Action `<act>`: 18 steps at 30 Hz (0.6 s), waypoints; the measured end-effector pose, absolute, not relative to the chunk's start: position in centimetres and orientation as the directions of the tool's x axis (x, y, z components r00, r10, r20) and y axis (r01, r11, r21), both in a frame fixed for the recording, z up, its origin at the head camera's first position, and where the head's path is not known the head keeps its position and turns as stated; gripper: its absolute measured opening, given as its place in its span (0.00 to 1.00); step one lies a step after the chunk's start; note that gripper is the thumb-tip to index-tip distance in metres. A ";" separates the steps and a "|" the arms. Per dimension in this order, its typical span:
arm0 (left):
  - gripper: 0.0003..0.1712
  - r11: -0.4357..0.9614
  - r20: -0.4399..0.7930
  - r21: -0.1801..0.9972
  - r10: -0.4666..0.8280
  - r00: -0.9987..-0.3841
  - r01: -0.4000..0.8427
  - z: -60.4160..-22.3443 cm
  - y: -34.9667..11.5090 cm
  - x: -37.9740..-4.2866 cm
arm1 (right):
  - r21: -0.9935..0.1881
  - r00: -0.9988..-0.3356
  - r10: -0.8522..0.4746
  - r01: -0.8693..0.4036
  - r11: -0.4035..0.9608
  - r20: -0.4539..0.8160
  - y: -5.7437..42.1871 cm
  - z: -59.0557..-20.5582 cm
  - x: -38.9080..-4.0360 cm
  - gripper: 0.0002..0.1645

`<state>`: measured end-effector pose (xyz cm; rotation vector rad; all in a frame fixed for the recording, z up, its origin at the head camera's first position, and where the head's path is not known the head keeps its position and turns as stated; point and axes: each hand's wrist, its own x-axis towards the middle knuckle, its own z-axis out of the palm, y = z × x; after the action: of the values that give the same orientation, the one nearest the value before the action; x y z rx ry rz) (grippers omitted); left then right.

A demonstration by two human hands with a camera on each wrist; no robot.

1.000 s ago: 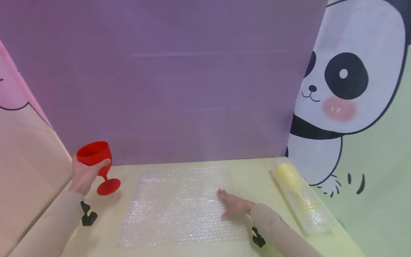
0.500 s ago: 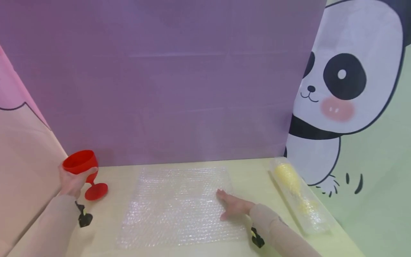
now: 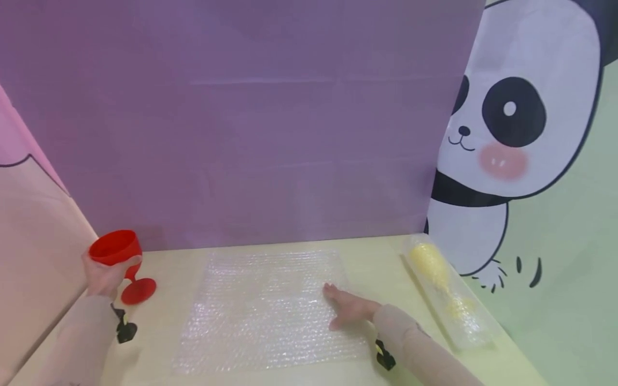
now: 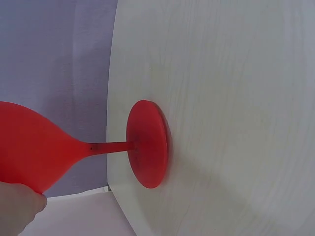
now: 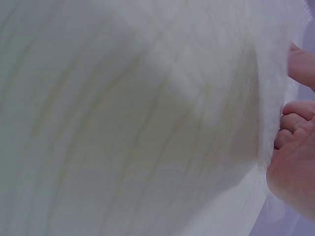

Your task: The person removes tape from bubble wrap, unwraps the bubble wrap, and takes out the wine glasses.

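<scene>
At the back left of the table, my left hand [image 3: 102, 276] grips a red plastic goblet [image 3: 116, 249] round its bowl, thumb across the near side. The left wrist view shows the goblet's stem and round foot [image 4: 146, 145], the foot right at the tabletop, with a fingertip [image 4: 22, 206] against the bowl. A flat sheet of bubble wrap [image 3: 256, 316] lies in the middle of the table. My right hand [image 3: 350, 308] rests on the sheet's right side with its fingers relaxed; the right wrist view catches part of that hand [image 5: 300, 157] beside the sheet's raised edge [image 5: 270, 118].
A yellow goblet-like object [image 3: 432, 268] lies rolled in bubble wrap [image 3: 470, 329] along the table's right edge. A purple panel [image 3: 260, 134] stands behind the table [image 3: 376, 257]. A panda picture [image 3: 512, 134] covers the wall at right; a pale wall borders the left.
My left hand has moved left and down with the red goblet, bringing its foot to the tabletop. The right hand stays on the bubble wrap; the view shifts slightly.
</scene>
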<state>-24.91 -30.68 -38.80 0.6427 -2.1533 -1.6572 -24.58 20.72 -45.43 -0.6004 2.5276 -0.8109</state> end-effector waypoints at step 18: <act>0.58 0.219 -0.034 0.958 -0.549 -0.835 -0.183 -39.3 -30.8 -25.1 | -0.614 -0.822 -0.506 -0.264 0.744 -0.261 20.8 -45.5 -24.7 0.57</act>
<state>-25.10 -30.85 -39.28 0.6851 -2.1854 -1.6508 -24.69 20.77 -45.55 -0.5881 2.5292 -0.8024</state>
